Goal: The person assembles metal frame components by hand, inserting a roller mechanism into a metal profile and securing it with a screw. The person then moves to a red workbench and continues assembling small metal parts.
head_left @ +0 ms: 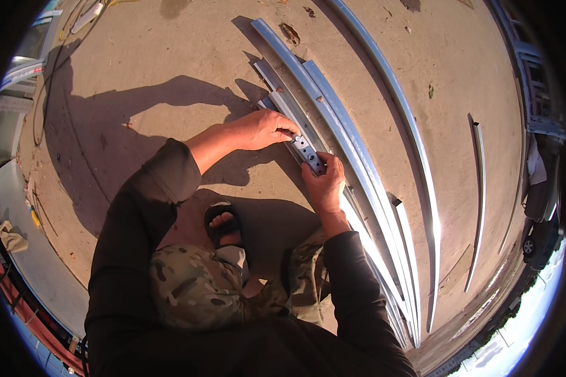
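Note:
Between my two hands is a small grey metal fitting (308, 154) with several dark round holes along its face. My left hand (265, 129) is closed, its thumb and fingers pinching at the far end of the fitting. The near end is gripped by my right hand (327, 183), thumb on one side and fingers on the other. Just beneath the fitting lies a pale metal profile (286, 108), partly covered by my hands. Beside it, to the right, runs a long silver-blue metal profile (324, 100) on the concrete.
A long curved-looking metal bar (415, 132) lies farther right, with a shorter bar (479, 207) beyond it. My sandalled foot (223, 223) is on the concrete floor (188, 38) left of the profiles. Framed panels (19, 94) stand at the far left.

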Available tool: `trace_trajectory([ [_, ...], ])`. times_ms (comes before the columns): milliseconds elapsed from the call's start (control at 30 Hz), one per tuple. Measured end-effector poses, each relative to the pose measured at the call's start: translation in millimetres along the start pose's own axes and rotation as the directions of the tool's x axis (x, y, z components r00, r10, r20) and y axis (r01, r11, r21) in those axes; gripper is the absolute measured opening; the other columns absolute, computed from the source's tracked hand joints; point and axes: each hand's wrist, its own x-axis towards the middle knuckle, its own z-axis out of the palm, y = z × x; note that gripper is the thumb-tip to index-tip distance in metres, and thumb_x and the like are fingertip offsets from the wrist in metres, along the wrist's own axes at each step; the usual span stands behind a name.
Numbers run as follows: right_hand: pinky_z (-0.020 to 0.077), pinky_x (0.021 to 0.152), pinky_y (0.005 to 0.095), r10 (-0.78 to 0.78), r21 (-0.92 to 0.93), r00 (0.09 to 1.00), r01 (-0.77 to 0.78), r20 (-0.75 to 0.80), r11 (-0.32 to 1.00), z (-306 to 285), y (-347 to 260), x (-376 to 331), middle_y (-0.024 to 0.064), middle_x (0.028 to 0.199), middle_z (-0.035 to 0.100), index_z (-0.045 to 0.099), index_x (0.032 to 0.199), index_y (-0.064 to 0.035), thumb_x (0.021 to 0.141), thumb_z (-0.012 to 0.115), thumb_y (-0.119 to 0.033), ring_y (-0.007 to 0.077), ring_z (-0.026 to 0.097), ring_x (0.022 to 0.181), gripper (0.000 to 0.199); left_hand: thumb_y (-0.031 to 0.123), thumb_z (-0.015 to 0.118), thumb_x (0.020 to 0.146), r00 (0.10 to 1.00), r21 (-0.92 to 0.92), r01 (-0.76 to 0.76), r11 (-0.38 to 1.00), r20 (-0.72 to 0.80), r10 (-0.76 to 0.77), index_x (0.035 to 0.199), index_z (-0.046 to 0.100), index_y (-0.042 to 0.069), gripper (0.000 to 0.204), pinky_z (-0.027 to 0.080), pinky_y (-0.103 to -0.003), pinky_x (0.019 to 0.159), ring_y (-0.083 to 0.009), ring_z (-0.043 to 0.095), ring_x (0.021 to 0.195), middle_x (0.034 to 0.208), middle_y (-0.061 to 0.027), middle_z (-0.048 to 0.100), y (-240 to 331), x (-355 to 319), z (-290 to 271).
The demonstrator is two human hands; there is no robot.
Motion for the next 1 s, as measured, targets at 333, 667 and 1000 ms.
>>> trace_trajectory([
  [333, 0.0510, 0.077, 0.0387, 0.002, -0.021, 1.000, -0.002, 0.000, 1.000, 1.1, 0.9, -0.9, 0.0123, 0.089, 0.065, 0.065, 0.101, -0.0038, 0.070, 0.082, -0.014, 0.0287, 0.063, 0.083, 0.037, 0.011, 0.064, 0.091, 1.000, 0.014, -0.020, 1.000, 0.003, 0.020, 0.109, 0.066, 0.003, 0.020, 0.051, -0.039, 0.079, -0.0322, 0.066, 0.092, 0.100, -0.0154, 0.069, -1.0, 0.0, -0.5],
  [667, 0.0495, 0.074, 0.0429, -0.032, -0.002, 0.999, 0.032, -0.014, 0.999, 2.8, 1.0, -0.7, 0.0116, 0.084, 0.064, 0.064, 0.097, -0.0064, 0.066, 0.083, -0.012, 0.0329, 0.062, 0.080, 0.036, 0.011, 0.063, 0.091, 1.000, -0.024, -0.021, 0.999, 0.012, 0.022, 0.107, 0.065, 0.004, 0.018, 0.049, -0.038, 0.076, -0.0310, 0.065, 0.087, 0.095, -0.0148, 0.068, 1.0, -2.0, -1.6],
  [1000, 0.0497, 0.075, 0.0417, -0.038, 0.006, 0.999, 0.038, 0.000, 0.999, 2.3, 3.8, -1.3, 0.0123, 0.086, 0.064, 0.064, 0.099, -0.0051, 0.068, 0.081, -0.010, 0.0318, 0.062, 0.081, 0.035, 0.012, 0.063, 0.092, 0.999, -0.034, -0.022, 0.999, 0.045, 0.024, 0.111, 0.067, 0.003, 0.021, 0.050, -0.038, 0.081, -0.0314, 0.067, 0.095, 0.103, -0.0155, 0.070, -3.7, -2.3, -2.8],
])
